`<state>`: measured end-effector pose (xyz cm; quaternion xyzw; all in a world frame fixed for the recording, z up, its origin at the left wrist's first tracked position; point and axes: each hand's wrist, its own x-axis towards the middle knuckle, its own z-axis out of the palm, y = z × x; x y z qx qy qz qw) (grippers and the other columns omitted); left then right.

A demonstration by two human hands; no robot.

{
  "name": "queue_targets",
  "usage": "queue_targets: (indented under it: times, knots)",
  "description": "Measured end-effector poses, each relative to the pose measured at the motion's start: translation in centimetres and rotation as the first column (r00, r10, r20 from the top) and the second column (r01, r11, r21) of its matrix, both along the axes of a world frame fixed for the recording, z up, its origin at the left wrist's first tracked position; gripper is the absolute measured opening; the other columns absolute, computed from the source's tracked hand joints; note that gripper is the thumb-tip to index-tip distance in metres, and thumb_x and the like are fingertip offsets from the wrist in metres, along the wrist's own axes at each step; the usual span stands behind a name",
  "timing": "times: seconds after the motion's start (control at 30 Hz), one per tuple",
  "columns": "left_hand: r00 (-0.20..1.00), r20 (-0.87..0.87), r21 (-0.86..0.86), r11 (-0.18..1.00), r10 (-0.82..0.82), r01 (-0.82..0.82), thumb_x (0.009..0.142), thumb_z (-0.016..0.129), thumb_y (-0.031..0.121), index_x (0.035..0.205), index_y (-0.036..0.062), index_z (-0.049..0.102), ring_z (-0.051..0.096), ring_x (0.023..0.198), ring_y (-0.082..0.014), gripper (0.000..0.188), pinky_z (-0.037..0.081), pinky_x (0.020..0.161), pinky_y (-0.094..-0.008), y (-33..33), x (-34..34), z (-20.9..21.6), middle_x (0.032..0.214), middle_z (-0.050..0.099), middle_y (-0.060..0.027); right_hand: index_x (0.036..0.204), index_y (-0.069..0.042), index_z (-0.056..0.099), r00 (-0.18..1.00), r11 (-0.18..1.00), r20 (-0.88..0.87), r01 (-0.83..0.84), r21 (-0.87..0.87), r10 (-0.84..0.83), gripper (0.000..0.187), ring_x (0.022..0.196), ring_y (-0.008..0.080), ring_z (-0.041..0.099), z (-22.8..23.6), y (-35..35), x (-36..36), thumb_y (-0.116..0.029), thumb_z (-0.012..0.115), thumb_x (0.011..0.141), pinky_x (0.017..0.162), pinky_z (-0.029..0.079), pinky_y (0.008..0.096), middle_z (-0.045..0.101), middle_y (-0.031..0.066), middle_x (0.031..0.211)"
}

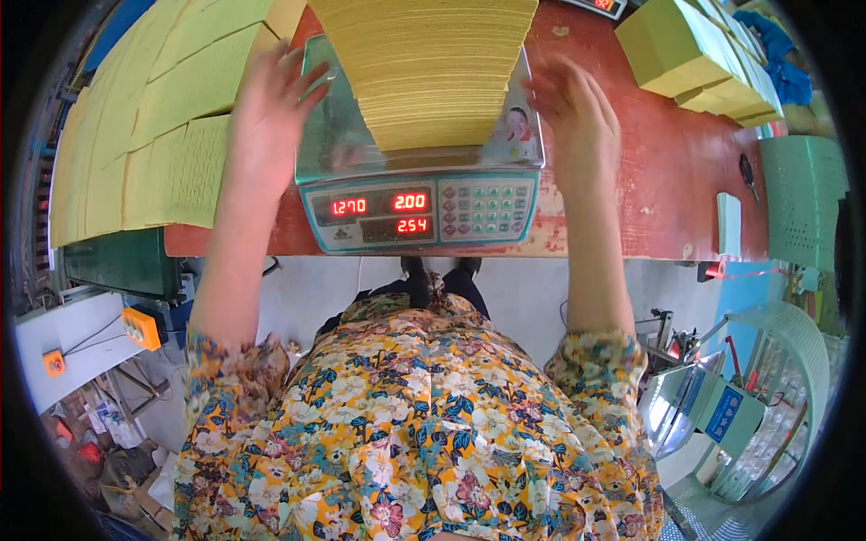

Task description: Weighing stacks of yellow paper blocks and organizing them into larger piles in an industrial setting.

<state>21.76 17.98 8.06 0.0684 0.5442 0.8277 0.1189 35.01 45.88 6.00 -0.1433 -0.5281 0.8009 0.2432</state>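
Observation:
A tall stack of yellow paper sheets [433, 77] stands on the metal pan of a digital weighing scale [492, 207], whose red figures are lit. My left hand [275, 117] is raised just left of the stack, fingers apart and slightly blurred. On the other side, my right hand [577, 113] hovers near the scale's right edge, its fingers loosely spread. Neither hand touches the stack, and nothing shows in them. The far end of the stack runs out of view at the top.
Many yellow paper stacks [171, 117] crowd the left of the red table [667, 180]. More yellow stacks [695, 54] lie at the far right, with a blue cloth [780, 68] behind. A green perforated chair back [806, 198] stands at the right edge, above a fan-like green guard [794, 361].

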Motion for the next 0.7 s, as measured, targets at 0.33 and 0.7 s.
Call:
queue_targets:
  times: [0.33,0.7]
  knots:
    - [0.963,-0.036,-0.325,0.915,-0.267,0.241,0.102,0.047,0.026,0.104,-0.0048,0.062,0.062,0.075,-0.0226,0.034,0.048,0.068,-0.0327,-7.9,10.7,3.4,0.087,0.066,-0.0141,0.113,0.003,0.066,0.887,0.958,0.364,0.280,0.066,-0.285,0.022,0.084,0.0123,0.064,-10.5,0.0,17.4,-0.004,0.054,0.097,0.073,0.053,0.0257,0.067,0.0060,0.096]
    - [0.315,-0.727,-0.183,0.614,-0.610,0.767,0.081,0.068,0.013,0.107,0.0005,0.058,0.065,0.066,-0.0273,0.031,0.053,0.050,-0.0348,0.1,16.0,13.7,0.082,0.067,-0.0221,0.109,0.002,0.068,0.867,0.941,0.394,0.211,0.264,-0.305,0.019,0.075,0.0089,0.062,-11.5,0.3,16.2,-0.002,0.053,0.097,0.063,0.049,0.0218,0.066,0.0030,0.090]
